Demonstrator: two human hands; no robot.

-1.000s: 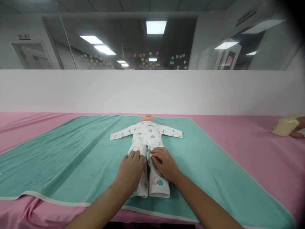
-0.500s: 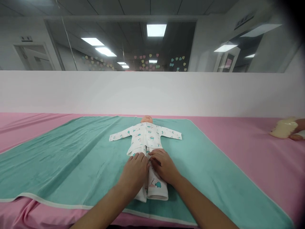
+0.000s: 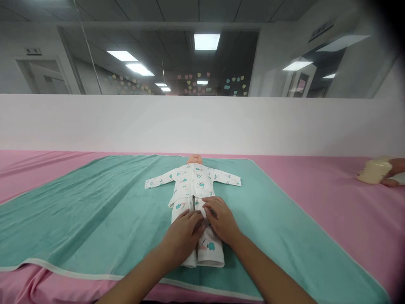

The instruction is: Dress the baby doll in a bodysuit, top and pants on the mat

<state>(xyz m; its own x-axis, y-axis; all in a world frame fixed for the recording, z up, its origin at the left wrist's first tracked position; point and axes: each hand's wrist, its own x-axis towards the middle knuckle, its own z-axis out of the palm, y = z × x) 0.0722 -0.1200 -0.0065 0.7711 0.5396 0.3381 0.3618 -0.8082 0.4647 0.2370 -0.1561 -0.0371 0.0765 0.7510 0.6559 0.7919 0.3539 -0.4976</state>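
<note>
A baby doll in a white printed top and trousers lies on its back on a teal blanket, head away from me, arms spread. My left hand rests on the doll's left trouser leg, fingers curled toward the middle. My right hand lies on the other leg, its fingers bent and pinching the trouser fabric between the legs. The two hands touch each other at the fingertips.
The teal blanket lies on a pink sheet that covers a long table. A white partition wall runs behind it. At the far right edge another person's hand holds a cream-coloured object.
Both my hands have slid a little toward me and closer together on the trousers. My left hand has turned inward to meet the right. The doll's jacket hem now shows.
</note>
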